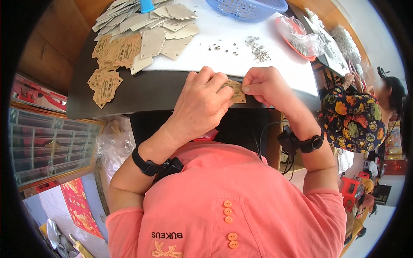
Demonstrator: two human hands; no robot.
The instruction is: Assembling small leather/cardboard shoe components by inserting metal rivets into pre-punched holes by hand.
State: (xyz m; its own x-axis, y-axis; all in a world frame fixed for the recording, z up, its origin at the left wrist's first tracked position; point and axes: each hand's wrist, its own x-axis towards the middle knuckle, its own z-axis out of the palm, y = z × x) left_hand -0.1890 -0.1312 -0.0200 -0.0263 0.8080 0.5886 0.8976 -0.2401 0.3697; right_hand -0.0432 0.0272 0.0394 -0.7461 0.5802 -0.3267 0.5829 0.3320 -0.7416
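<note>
A brown printed label [236,91] with clipped corners lies at the front edge of the dark table, between my two hands. My right hand [267,87] pinches its right edge between thumb and forefinger. Over its left part, my left hand [205,95] is closed with curled fingers, hiding that end of the label and the fingertips. Small ring-shaped metal pieces [226,50] are scattered on the white sheet beyond my hands. Beside them sits a small heap of silvery metal fittings [259,50]. More brown labels [106,87] are piled to the left, printed side up.
A large stack of pale grey label blanks [151,42] spreads across the far left, with a blue cylindrical object [146,6] among them. A blue plastic basket [247,9] stands at the back. At right, a red dish [297,36] holds a plastic bag. Another person [355,116] sits farther right.
</note>
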